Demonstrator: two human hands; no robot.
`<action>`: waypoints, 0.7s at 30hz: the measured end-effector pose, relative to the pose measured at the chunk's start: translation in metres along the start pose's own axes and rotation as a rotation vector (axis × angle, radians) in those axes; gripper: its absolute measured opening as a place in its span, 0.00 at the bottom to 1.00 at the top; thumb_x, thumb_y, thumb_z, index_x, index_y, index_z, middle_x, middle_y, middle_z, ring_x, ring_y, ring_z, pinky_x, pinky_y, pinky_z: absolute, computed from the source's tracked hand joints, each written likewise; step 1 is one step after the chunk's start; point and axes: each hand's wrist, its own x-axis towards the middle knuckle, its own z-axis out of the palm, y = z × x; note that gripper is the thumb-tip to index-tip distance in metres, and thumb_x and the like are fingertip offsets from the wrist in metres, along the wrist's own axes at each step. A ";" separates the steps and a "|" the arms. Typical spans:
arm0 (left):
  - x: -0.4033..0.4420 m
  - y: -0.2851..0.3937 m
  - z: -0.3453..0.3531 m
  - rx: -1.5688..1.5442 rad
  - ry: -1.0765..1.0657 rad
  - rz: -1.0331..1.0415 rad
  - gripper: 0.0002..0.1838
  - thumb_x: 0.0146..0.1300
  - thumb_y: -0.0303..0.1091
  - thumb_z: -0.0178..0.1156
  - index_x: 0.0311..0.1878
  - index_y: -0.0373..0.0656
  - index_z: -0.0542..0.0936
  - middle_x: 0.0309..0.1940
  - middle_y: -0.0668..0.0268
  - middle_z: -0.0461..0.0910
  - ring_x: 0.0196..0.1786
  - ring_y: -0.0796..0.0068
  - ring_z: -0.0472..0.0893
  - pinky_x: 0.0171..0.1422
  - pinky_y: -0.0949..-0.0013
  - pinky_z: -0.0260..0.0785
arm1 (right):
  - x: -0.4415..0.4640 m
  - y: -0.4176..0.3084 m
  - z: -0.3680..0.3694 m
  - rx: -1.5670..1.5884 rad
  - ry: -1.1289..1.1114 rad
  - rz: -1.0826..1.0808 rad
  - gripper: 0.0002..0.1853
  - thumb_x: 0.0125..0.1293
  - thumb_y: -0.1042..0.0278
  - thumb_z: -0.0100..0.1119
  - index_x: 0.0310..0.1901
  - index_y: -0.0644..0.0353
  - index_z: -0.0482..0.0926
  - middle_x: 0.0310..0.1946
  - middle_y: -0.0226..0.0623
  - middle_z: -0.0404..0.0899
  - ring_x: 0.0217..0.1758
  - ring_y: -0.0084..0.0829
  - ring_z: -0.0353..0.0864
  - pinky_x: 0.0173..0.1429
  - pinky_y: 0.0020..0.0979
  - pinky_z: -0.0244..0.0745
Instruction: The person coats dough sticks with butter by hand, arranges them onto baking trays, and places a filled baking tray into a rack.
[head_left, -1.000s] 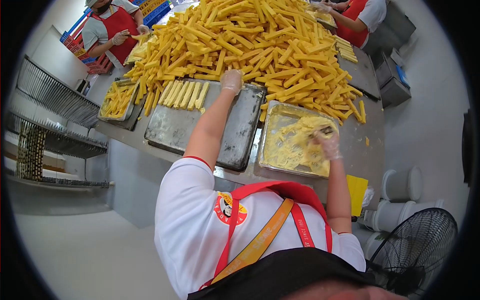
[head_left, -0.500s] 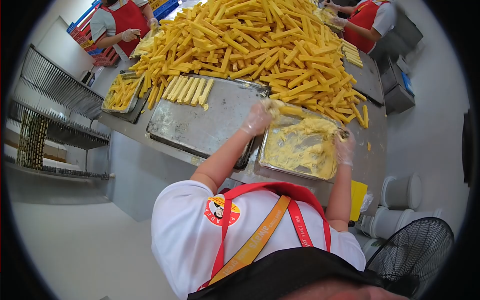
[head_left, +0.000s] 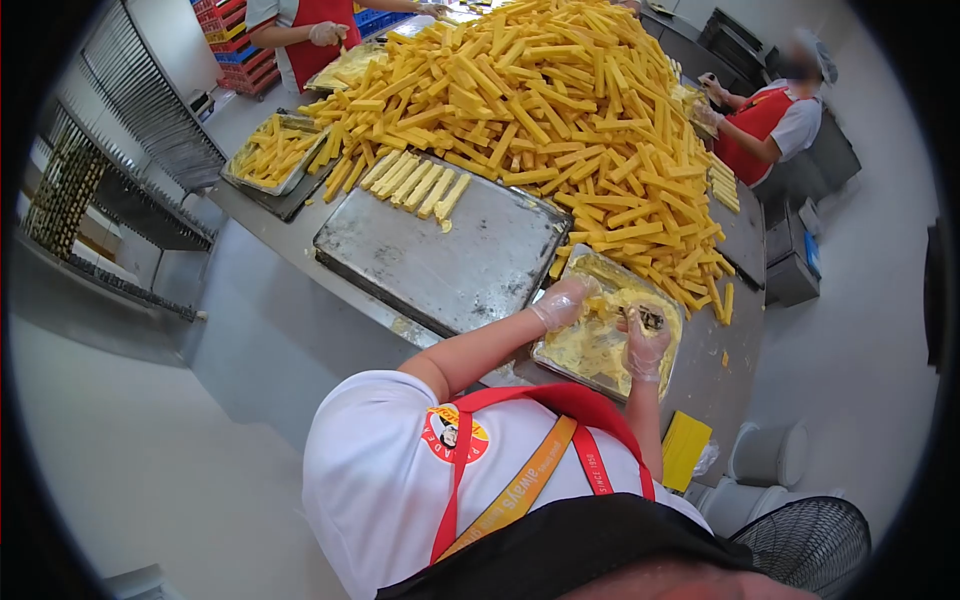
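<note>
My left hand (head_left: pixel 565 302), in a clear glove, is closed at the upper left of a tray of yellow spread (head_left: pixel 577 350); what it holds is too small to name. Gloved too, my right hand (head_left: pixel 647 350) grips a dark-ended spreading tool (head_left: pixel 652 320) over the same tray. Left of them lies a flat metal tray (head_left: pixel 430 265), with several spread-coated sticks (head_left: pixel 420 185) in a row at its upper left. Behind both trays rises a large pile of yellow sticks (head_left: pixel 560 110).
A smaller tray of sticks (head_left: pixel 272 150) sits at the table's left. Co-workers in red aprons stand at the far left (head_left: pixel 322 35) and right (head_left: pixel 765 120). A black fan (head_left: pixel 810 545), white buckets (head_left: pixel 768 455) and a yellow card (head_left: pixel 685 450) are at lower right.
The view has turned and shifted. My left hand has come from the flat tray's far edge to the spread tray; my right hand has stayed over the spread with the tool.
</note>
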 end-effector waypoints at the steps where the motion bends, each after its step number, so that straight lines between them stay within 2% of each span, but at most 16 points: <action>1: -0.001 -0.001 0.001 -0.021 -0.004 0.004 0.14 0.53 0.22 0.57 0.46 0.37 0.77 0.37 0.46 0.80 0.45 0.42 0.79 0.49 0.51 0.71 | -0.003 -0.004 0.005 0.005 -0.045 -0.004 0.10 0.67 0.76 0.61 0.48 0.67 0.76 0.37 0.38 0.82 0.32 0.27 0.83 0.36 0.27 0.84; 3: 0.000 -0.001 0.002 0.031 0.034 0.063 0.15 0.55 0.22 0.55 0.47 0.35 0.75 0.35 0.46 0.80 0.44 0.42 0.79 0.48 0.51 0.71 | -0.007 -0.015 0.014 0.126 -0.059 0.043 0.11 0.67 0.78 0.61 0.49 0.67 0.75 0.37 0.40 0.82 0.31 0.30 0.84 0.34 0.30 0.85; 6: 0.000 0.004 -0.004 0.017 -0.033 -0.017 0.15 0.55 0.24 0.61 0.48 0.37 0.77 0.42 0.46 0.79 0.48 0.44 0.79 0.51 0.54 0.71 | 0.006 -0.018 -0.001 0.364 0.072 0.197 0.15 0.65 0.78 0.62 0.52 0.67 0.73 0.33 0.40 0.82 0.27 0.32 0.83 0.30 0.32 0.85; 7: 0.001 -0.015 0.008 0.067 -0.032 -0.022 0.15 0.56 0.27 0.62 0.47 0.36 0.77 0.42 0.46 0.79 0.49 0.44 0.79 0.52 0.55 0.71 | 0.012 -0.005 -0.009 0.341 0.160 0.204 0.19 0.65 0.77 0.62 0.56 0.68 0.69 0.33 0.40 0.81 0.26 0.32 0.83 0.28 0.31 0.85; 10: 0.005 -0.014 0.007 0.019 -0.088 -0.106 0.15 0.55 0.27 0.63 0.47 0.36 0.77 0.42 0.45 0.80 0.50 0.44 0.79 0.53 0.55 0.71 | 0.026 0.015 -0.029 0.083 0.261 0.111 0.20 0.65 0.76 0.63 0.56 0.68 0.69 0.34 0.40 0.80 0.25 0.32 0.83 0.27 0.31 0.84; 11: 0.005 -0.009 0.003 0.016 -0.096 -0.114 0.15 0.55 0.27 0.63 0.47 0.36 0.77 0.42 0.45 0.80 0.50 0.44 0.79 0.53 0.55 0.71 | 0.028 0.015 -0.034 0.053 0.258 0.164 0.20 0.65 0.75 0.63 0.56 0.68 0.69 0.34 0.39 0.79 0.23 0.31 0.82 0.25 0.30 0.83; 14: 0.004 0.009 -0.014 0.042 -0.123 -0.127 0.15 0.54 0.26 0.62 0.46 0.35 0.78 0.42 0.45 0.80 0.50 0.45 0.80 0.54 0.55 0.71 | 0.023 0.022 -0.033 -0.079 0.161 -0.030 0.19 0.65 0.75 0.63 0.55 0.68 0.70 0.34 0.39 0.80 0.24 0.31 0.83 0.25 0.30 0.83; 15: 0.005 0.011 -0.017 0.072 -0.131 -0.123 0.15 0.54 0.27 0.62 0.46 0.35 0.78 0.42 0.44 0.80 0.49 0.45 0.80 0.54 0.55 0.72 | 0.014 -0.008 -0.015 0.053 0.143 0.070 0.17 0.66 0.75 0.62 0.54 0.68 0.71 0.33 0.40 0.81 0.25 0.32 0.84 0.26 0.30 0.84; 18: 0.009 -0.005 -0.008 0.066 -0.139 -0.196 0.16 0.50 0.28 0.65 0.44 0.35 0.79 0.41 0.44 0.81 0.49 0.46 0.81 0.53 0.56 0.73 | 0.009 -0.006 -0.014 0.304 0.117 0.107 0.16 0.66 0.76 0.62 0.53 0.68 0.72 0.33 0.41 0.82 0.25 0.33 0.84 0.26 0.30 0.84; 21: 0.012 0.010 -0.023 0.103 -0.214 -0.288 0.16 0.48 0.29 0.66 0.43 0.36 0.80 0.39 0.45 0.82 0.48 0.46 0.81 0.52 0.56 0.74 | 0.021 0.017 -0.037 0.130 0.206 0.151 0.16 0.66 0.77 0.62 0.54 0.68 0.72 0.34 0.40 0.82 0.25 0.31 0.84 0.27 0.32 0.86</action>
